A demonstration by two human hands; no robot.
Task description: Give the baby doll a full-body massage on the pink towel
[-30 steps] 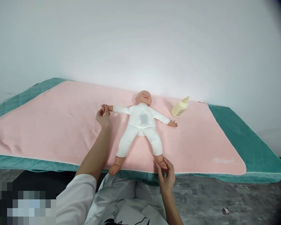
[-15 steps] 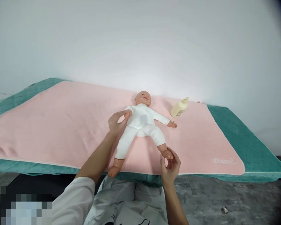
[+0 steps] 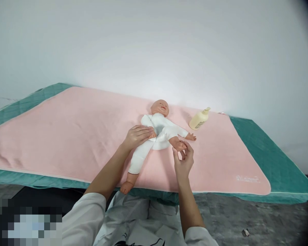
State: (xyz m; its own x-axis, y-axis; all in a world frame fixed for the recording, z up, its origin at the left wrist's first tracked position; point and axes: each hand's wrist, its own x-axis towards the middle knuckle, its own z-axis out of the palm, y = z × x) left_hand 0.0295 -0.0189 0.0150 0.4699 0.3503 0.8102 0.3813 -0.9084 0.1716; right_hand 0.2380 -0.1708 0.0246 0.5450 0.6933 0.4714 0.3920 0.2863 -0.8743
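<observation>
Two hands on one doll [image 3: 157, 120], face up mid pink mat [image 3: 74, 136], in a white suit. W/ my L hand [image 3: 138, 136] I clasp its R hand, fingers wrapped over it at the belly. W/ my R hand [image 3: 184, 160] I pinch its L foot betw. thumb & fingers, that leg bent & raised. Pale yellow pump btl. [image 3: 199, 119] upright near its outstretched L arm; green cover [image 3: 267, 150] under mat.

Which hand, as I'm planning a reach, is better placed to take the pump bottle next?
Right, probably. The right hand is nearer the bottle, though it holds the doll's foot; the left hand, at the doll's hand, is farther.
</observation>
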